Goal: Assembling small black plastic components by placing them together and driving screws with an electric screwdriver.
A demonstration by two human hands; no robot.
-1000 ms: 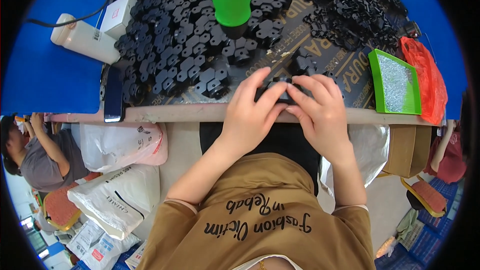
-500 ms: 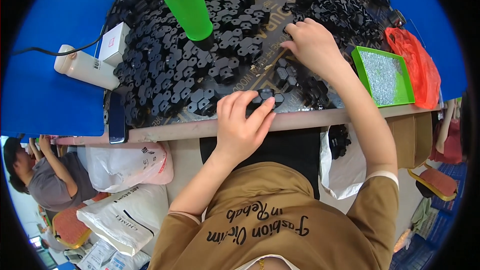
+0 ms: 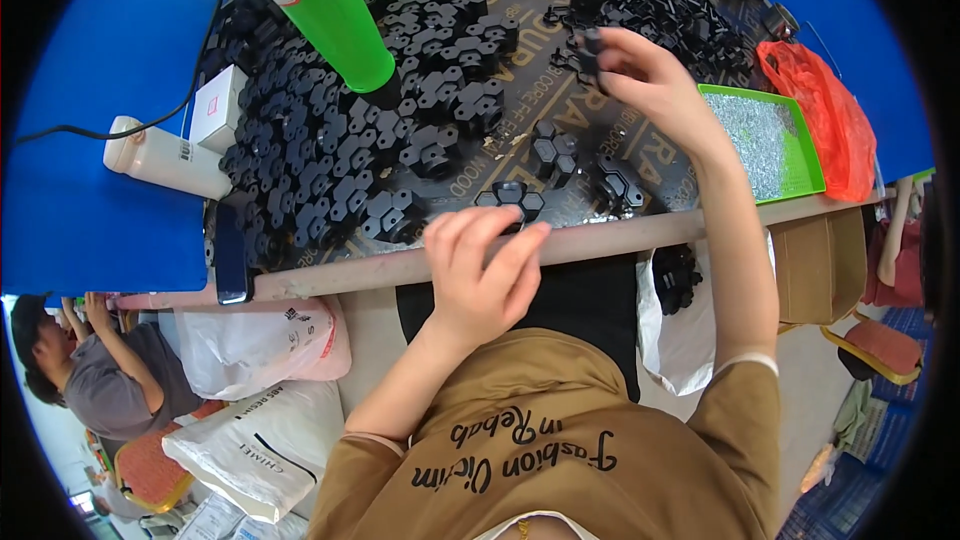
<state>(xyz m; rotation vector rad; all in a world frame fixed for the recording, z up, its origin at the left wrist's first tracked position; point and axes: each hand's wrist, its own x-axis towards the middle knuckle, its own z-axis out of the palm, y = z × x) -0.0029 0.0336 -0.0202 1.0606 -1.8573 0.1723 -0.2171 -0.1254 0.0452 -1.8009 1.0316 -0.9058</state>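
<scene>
My left hand [image 3: 478, 275] is at the table's front edge, its thumb and fingertips closed on a black plastic part with hexagonal faces [image 3: 512, 196]; the fingers partly cover it. Farther out on the right, my right hand [image 3: 655, 85] is raised a little over the table. Its thumb and fingers pinch a small black plastic piece [image 3: 590, 48], somewhat blurred. Between the hands lie a similar hexagonal black part [image 3: 555, 152] and another [image 3: 617, 186] to its right. A large spread of matching black parts [image 3: 360, 130] covers the left of the table, and smaller black pieces [image 3: 665, 25] are heaped at the back right.
A green electric screwdriver [image 3: 330, 20] hangs over the parts. A green tray of small silvery pieces [image 3: 812, 155] and a red plastic bag [image 3: 835, 125] sit at right. At left are a pale bottle [image 3: 168, 160], a white box [image 3: 217, 108] and a phone [image 3: 233, 255]. Another person [image 3: 115, 370] sits left.
My right hand has lifted from the table near the small-piece heap, now with a black piece between its fingers. My left hand stays on its part. The whole view has shifted slightly.
</scene>
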